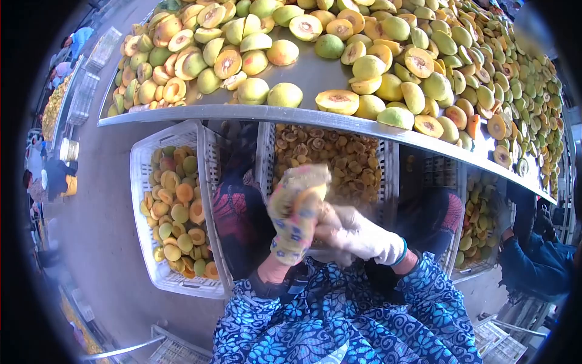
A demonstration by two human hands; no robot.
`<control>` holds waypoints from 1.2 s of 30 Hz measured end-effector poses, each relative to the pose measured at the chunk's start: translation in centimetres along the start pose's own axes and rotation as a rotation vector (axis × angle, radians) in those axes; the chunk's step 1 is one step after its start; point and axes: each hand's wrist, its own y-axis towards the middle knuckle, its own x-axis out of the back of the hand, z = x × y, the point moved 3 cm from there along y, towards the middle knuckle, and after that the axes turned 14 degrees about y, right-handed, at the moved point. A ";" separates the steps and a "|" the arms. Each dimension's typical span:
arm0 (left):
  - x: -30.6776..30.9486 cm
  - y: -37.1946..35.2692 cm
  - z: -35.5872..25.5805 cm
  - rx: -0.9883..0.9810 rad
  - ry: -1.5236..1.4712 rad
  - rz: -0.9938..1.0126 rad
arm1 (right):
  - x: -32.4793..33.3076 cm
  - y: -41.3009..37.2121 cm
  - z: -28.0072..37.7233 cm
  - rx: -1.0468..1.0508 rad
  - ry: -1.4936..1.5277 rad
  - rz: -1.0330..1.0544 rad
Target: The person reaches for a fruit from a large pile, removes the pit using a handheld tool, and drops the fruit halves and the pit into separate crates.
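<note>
My left hand (pixel 292 221), in a yellowish flowered glove, is raised in front of me with its fingers curled round a peach half (pixel 310 199), its cut side partly showing. My right hand (pixel 367 238) wears a whitish knit glove and meets the left at the fruit. Its fingers are closed and smeared by motion, so whatever they grip cannot be made out. Below and behind both hands stands a white crate (pixel 265 159) of brownish peach pieces (pixel 327 148).
Ahead, a metal table (pixel 303 73) with a raised rim carries heaped peaches (pixel 418 60), many halved. A white crate (pixel 140 200) of peach halves (pixel 179 212) stands at my left, another crate (pixel 476 267) at my right. A co-worker's dark sleeve (pixel 533 264) shows at far right.
</note>
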 end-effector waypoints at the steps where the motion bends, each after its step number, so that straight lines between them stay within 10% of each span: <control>1: 0.9 -0.4 0.5 0.200 0.037 0.131 | -0.3 -0.1 0.1 -0.048 -0.026 0.019; 6: 1.5 1.1 0.4 0.544 0.215 0.519 | 0.5 -0.5 -0.3 -0.205 -0.035 -0.013; 9: 0.5 -0.8 -0.9 0.390 -0.408 0.071 | 0.6 -1.2 0.2 -0.299 0.118 0.116; 14: 1.6 -2.1 -1.1 0.422 -0.078 0.014 | -2.0 -1.5 0.5 -0.200 -0.252 0.052; 26: 1.5 -0.7 -5.0 0.186 -0.163 0.113 | -4.9 -2.9 0.4 -0.473 0.864 0.407; 32: 2.6 -0.7 -5.3 0.445 -0.340 -0.043 | -6.4 -1.6 3.0 -0.355 0.021 0.031; 36: 4.5 -0.7 -6.2 0.062 -0.106 -0.033 | -7.2 -1.7 2.6 -0.543 0.360 0.120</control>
